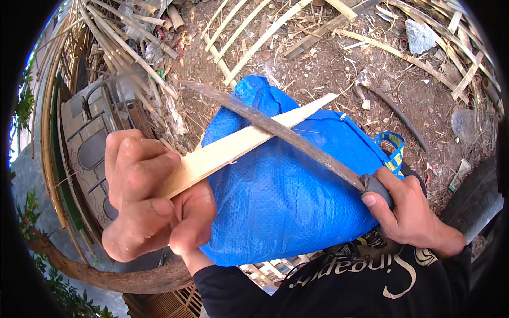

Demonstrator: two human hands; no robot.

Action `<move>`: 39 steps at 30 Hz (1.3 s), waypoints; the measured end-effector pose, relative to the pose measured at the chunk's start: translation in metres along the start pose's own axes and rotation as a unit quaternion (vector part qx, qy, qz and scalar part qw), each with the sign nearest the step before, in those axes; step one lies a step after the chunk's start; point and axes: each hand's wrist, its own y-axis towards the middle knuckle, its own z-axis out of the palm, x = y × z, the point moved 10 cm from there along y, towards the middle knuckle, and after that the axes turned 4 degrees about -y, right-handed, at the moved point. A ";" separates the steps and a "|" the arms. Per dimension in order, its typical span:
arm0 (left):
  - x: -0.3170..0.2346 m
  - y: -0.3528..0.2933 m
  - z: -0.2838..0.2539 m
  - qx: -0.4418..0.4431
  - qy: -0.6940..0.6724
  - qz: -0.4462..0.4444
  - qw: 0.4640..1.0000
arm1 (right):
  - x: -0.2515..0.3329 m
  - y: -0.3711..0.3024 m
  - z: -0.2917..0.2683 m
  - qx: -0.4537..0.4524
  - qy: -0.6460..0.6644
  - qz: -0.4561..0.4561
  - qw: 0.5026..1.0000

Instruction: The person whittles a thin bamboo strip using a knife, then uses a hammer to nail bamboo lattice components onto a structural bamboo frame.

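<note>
My left hand (151,196) is closed around the thick end of a pale bamboo strip (217,160), which tapers to a point up and to the right. In my right hand (405,212) is the dark handle of a machete (315,152), with the thumb pressed along it. The long, worn blade slants up to the left and crosses over the strip near its middle, touching or very close to it. Beneath both, a blue woven plastic sheet (270,212) covers my lap. The strip's held end is partly hidden by my left fingers.
Bamboo poles (127,50) are heaped at the far left, beside a grey metal panel (87,138). Bamboo lattice (254,34) lies on the littered dirt ahead. At the right are a grey stone (420,37), a curved dark stick (400,116) and a clear plastic piece (466,124).
</note>
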 end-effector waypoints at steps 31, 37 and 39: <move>0.104 0.038 0.070 0.104 0.175 -0.322 0.925 | -0.036 0.022 -0.056 -0.245 -0.014 0.031 0.969; 0.094 0.040 0.034 0.089 0.244 -0.342 0.903 | -0.020 0.031 -0.050 -0.191 0.026 0.069 0.979; 0.099 0.038 0.042 0.077 0.237 -0.349 0.903 | 0.000 0.028 -0.043 -0.190 0.016 0.013 0.981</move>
